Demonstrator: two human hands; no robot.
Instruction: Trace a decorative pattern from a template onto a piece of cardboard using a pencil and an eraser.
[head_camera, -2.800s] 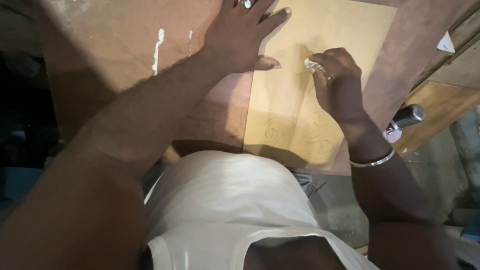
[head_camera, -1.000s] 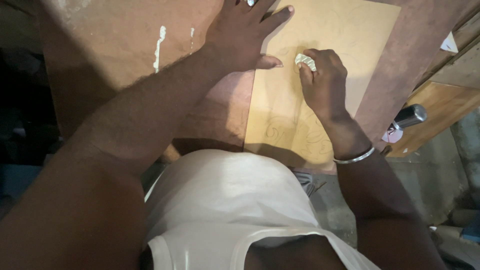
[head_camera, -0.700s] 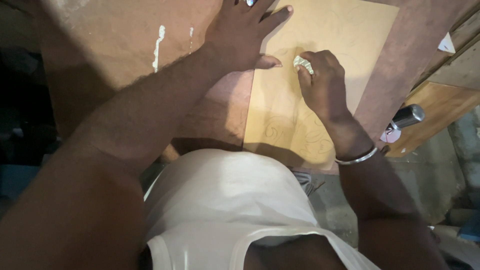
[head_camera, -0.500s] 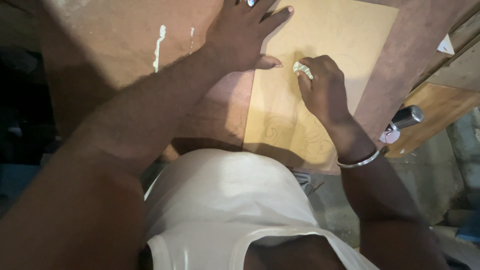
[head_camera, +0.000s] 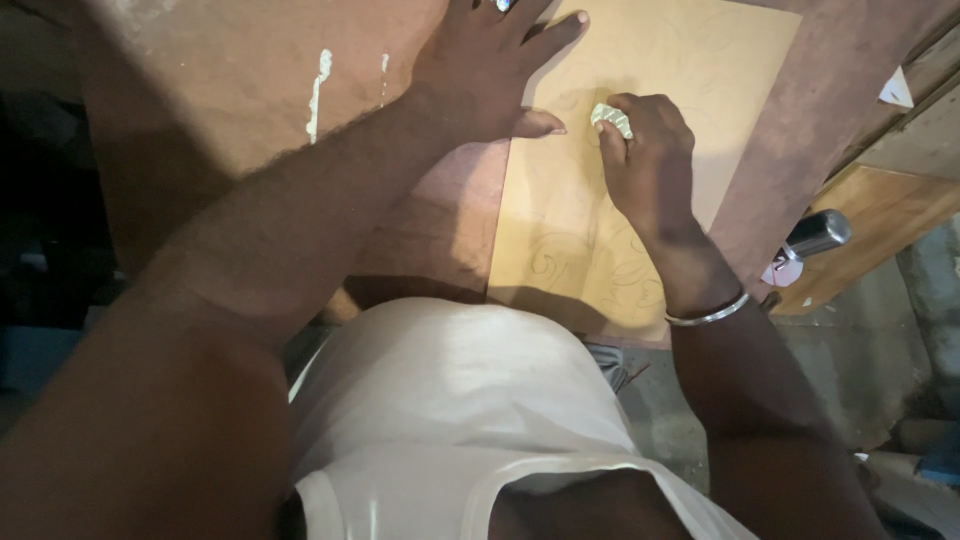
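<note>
A pale yellow board (head_camera: 690, 90) with faint drawn curly lines lies on a brown worktop (head_camera: 230, 110). My left hand (head_camera: 490, 65) presses flat on the board's left edge, fingers spread, a ring on one finger. My right hand (head_camera: 645, 160) is closed around a small folded piece of pale abrasive paper (head_camera: 612, 117), holding it against the board near the middle. A metal bangle (head_camera: 708, 316) sits on my right wrist.
A shiny metal cylinder with a pink tag (head_camera: 810, 240) lies at the right edge of the worktop. Wooden planks (head_camera: 880, 220) sit to the right. White paint streaks (head_camera: 320, 85) mark the brown top. Grey floor (head_camera: 860, 370) shows below right.
My right hand with the paper has slid left and slightly down across the board toward my left thumb. The left hand has stayed in place.
</note>
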